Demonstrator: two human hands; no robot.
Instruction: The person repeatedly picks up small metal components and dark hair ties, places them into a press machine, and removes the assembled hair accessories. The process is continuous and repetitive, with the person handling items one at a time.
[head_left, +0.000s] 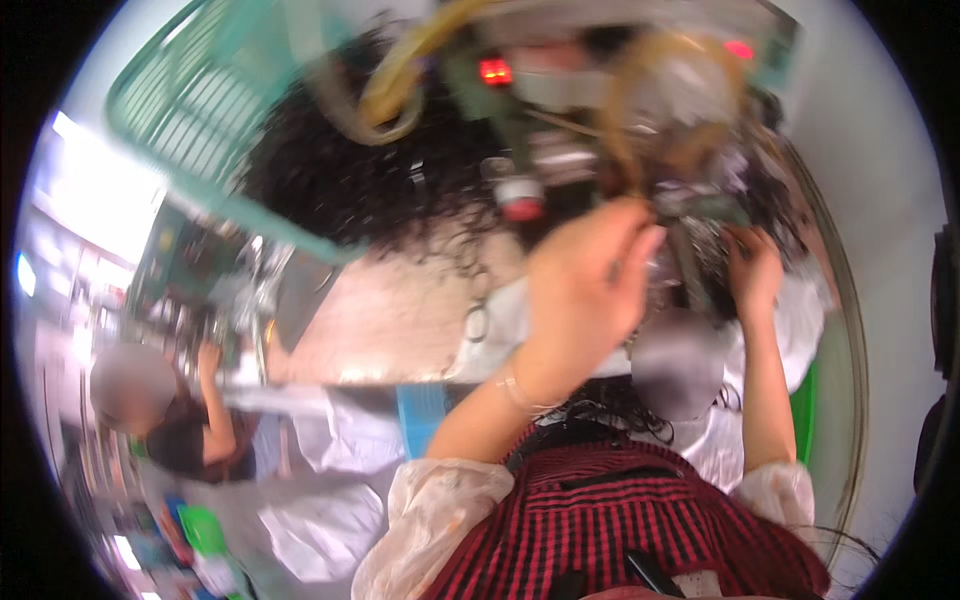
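Observation:
My left hand is raised over the front of a bench machine, its fingers curled together. Motion blur hides whatever is pinched there. To its right, my right hand is closed at the side of the machine's metal part, its fingertips bent inward. What those fingers grip, if anything, is too small to make out. Left of my hands lies a large heap of thin black rings, some spilling onto the pale tabletop. One loose black ring rests near my left wrist.
A green plastic basket tips toward the heap. Yellow hoses hang overhead, beside a red lit display. A white wall bounds the right side. Another person works at the far left. White cloth or bags lie below.

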